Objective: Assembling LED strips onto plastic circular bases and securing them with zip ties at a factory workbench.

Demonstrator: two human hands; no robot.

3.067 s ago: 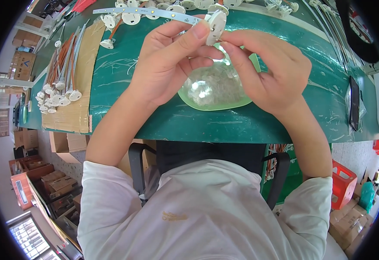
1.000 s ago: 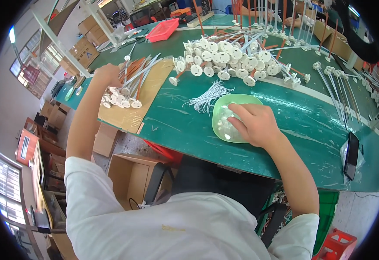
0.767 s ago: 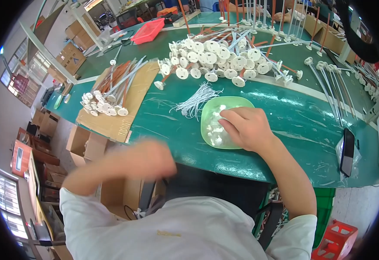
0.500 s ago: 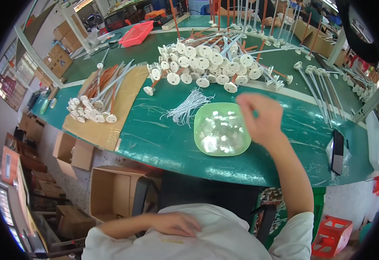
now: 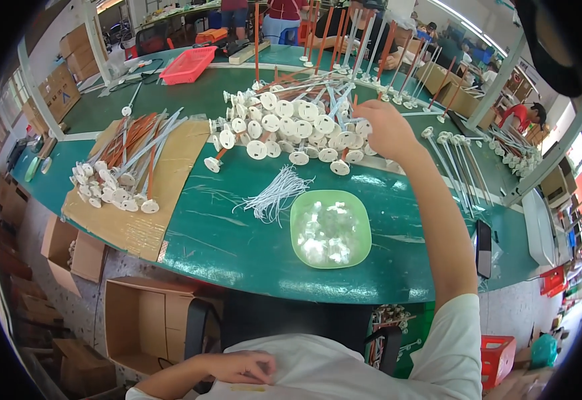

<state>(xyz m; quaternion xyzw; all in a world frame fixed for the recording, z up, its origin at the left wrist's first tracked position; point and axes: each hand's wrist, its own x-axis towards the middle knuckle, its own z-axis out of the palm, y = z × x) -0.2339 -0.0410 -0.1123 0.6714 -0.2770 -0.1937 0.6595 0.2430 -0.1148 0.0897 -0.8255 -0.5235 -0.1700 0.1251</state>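
My right hand reaches forward to the right side of a large pile of white round-headed rods. Its fingers stretch toward the brown and pale stems there; the fingertips partly merge with the pile, and nothing is seen lifted in them. Against my white shirt, low in the view, rests my left hand, empty, with loosely bent fingers. A light green bowl of shiny clear pieces stands on the table, nearer to me than the pile. Beside it lies a loose bundle of thin white strands.
Left on the green table, a cardboard sheet bears more round-headed rods. A red basket sits behind. Upright rods line the back. A dark phone-like object lies at right. Open cartons stand below; people are beyond.
My right hand has moved from beside the green bowl forward to the pile. The view has tilted up, showing more of the room. My left hand stays at my shirt, its fingers more bent.
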